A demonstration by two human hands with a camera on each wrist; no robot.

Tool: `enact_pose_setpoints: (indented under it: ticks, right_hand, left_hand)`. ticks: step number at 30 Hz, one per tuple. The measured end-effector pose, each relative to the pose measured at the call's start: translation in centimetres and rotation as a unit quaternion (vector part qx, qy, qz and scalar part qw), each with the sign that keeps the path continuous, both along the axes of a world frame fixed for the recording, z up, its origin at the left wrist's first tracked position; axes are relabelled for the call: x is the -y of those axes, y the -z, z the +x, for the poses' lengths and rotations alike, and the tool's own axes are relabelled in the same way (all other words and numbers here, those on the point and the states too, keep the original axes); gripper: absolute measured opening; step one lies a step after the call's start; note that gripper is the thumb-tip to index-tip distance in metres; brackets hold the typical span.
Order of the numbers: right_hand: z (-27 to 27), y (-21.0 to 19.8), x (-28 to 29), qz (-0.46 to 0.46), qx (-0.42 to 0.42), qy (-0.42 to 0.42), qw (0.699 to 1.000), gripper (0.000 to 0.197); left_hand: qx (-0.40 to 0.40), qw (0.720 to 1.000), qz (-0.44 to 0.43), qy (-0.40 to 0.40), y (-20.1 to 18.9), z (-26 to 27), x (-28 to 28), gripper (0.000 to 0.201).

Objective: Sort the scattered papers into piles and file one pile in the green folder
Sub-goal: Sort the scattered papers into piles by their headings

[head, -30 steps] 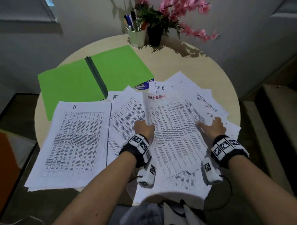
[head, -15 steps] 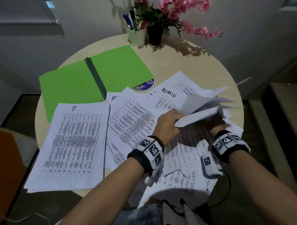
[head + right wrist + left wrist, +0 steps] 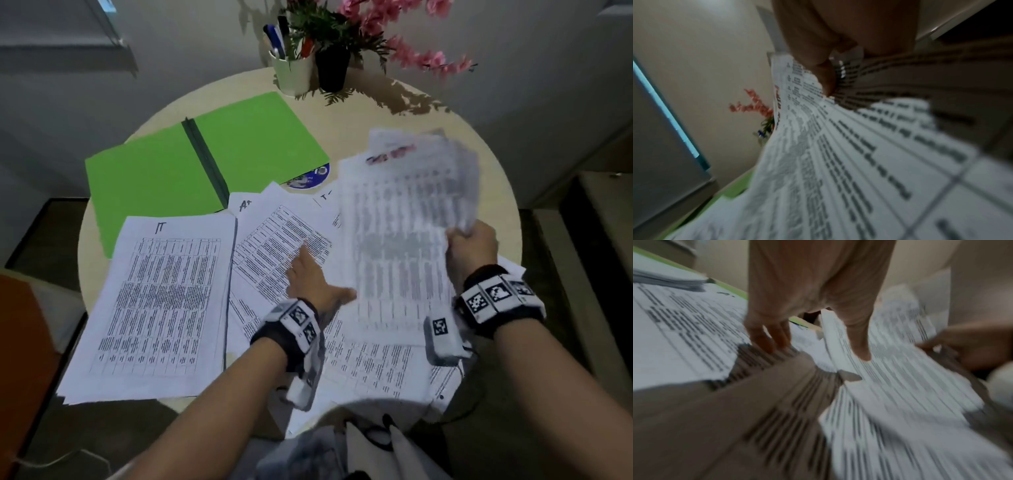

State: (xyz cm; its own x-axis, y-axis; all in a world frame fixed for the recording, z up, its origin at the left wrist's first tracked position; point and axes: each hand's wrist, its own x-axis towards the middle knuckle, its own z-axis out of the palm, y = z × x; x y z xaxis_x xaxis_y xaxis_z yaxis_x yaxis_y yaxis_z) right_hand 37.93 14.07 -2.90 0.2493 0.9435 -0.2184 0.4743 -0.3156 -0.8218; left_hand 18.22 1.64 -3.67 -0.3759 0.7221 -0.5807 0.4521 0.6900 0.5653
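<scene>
— Where are the hands?

— The right hand [image 3: 472,247] grips the right edge of a printed sheet [image 3: 404,233] with its fingers curled round it, holding the sheet up off the tabletop [image 3: 428,116]. The sheet is blurred; it carries a table of text and some red writing near its top edge. In the right wrist view the thumb [image 3: 824,76] presses on the sheet's printed face.

— And the left?

— The left hand [image 3: 308,277] lies with fingers straight on the scattered papers [image 3: 281,240] in the middle, holding nothing. The left wrist view shows its fingertips [image 3: 768,344] touching the paper.

— Any piles?

— One pile [image 3: 161,301], headed "IT", lies squared up on the left side, just beside the scattered sheets. More loose sheets overlap under both wrists, reaching the near edge.

— The green folder?

— The green folder [image 3: 164,174] lies open and flat at the far left, its dark spine running down the middle. The top of the "IT" pile overlaps its near edge. A round blue-and-white disc [image 3: 310,178] peeks out by its right corner.

— Anything else?

— A cup of pens [image 3: 293,73] and a black pot with pink flowers [image 3: 332,68] stand at the far edge.
</scene>
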Motion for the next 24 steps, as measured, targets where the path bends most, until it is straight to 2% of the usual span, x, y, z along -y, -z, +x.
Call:
enact_pose_setpoints:
  ticks: [1, 3, 5, 6, 7, 9, 10, 11, 13, 15, 17, 18, 20, 21, 22, 24]
  right_hand:
    - [0.6, -0.3, -0.6, 0.027, 0.022, 0.038, 0.999, 0.024]
    - [2.0, -1.5, -1.2, 0.021, 0.023, 0.075, 0.997, 0.021]
    - [3.1, -2.0, -1.3, 0.001, 0.015, 0.079, 0.997, 0.016]
    - [3.4, -2.3, -0.9, -0.007, 0.014, 0.075, 0.997, 0.016]
    - [3.4, -2.4, -0.4, -0.013, 0.001, 0.068, 0.998, 0.013]
    - [3.3, -2.2, 1.1, -0.042, -0.022, 0.057, 0.997, 0.025]
    - [3.1, -2.2, 1.9, -0.062, -0.029, 0.044, 0.997, 0.025]
    - [3.1, -1.7, 2.5, -0.088, -0.038, 0.024, 0.995, 0.018]
    - [2.5, -0.6, 3.7, -0.145, -0.036, -0.004, 0.989, 0.008]
    - [1.3, 0.5, 4.7, -0.184, -0.036, -0.023, 0.982, 0.01]
    - [-0.7, 1.1, 5.8, -0.195, -0.04, -0.052, 0.979, 0.007]
    - [-1.8, 1.2, 6.3, -0.193, -0.04, -0.073, 0.978, 0.011]
    - [-4.0, 1.2, 7.1, -0.181, -0.065, -0.118, 0.974, 0.024]
    - [-5.0, 1.0, 7.4, -0.177, -0.083, -0.135, 0.971, 0.031]
    - [-5.9, 0.7, 7.8, -0.17, -0.088, -0.144, 0.971, 0.037]
    - [-7.4, 0.0, 8.7, -0.12, -0.007, -0.156, 0.98, 0.046]
  left_hand:
    - [-0.072, 0.995, -0.047, 0.052, 0.3, 0.6, 0.4, 0.12]
    - [-0.145, 0.982, -0.075, 0.097, 0.8, 1.6, 1.1, 0.094]
    - [-0.148, 0.982, -0.048, 0.103, 1.1, 2.2, 1.1, 0.051]
    - [-0.123, 0.988, -0.015, 0.091, 1.2, 2.1, 1.0, 0.03]
    - [-0.083, 0.994, 0.015, 0.062, 1.1, 1.7, 0.9, 0.017]
    - [-0.018, 0.998, 0.051, -0.022, 0.5, 0.4, 0.9, 0.024]
    - [0.003, 0.996, 0.063, -0.061, 0.5, -0.5, 1.0, 0.02]
    - [0.015, 0.994, 0.068, -0.09, 0.7, -1.4, 1.1, 0.013]
    - [0.04, 0.987, 0.066, -0.139, 0.8, -3.1, 1.7, 0.014]
    - [0.095, 0.979, 0.059, -0.171, 0.7, -4.2, 2.0, 0.031]
    - [0.143, 0.975, 0.032, -0.165, 0.0, -4.5, 1.7, 0.037]
    - [0.177, 0.971, 0.012, -0.158, -0.4, -4.3, 1.6, 0.048]
    - [0.225, 0.962, -0.029, -0.152, -0.4, -4.0, 1.5, 0.09]
    - [0.218, 0.965, -0.042, -0.14, 0.2, -3.9, 1.6, 0.1]
    - [0.194, 0.972, -0.041, -0.129, 0.4, -3.8, 1.7, 0.09]
    - [0.162, 0.977, -0.027, -0.135, 0.7, -3.8, 2.0, 0.043]
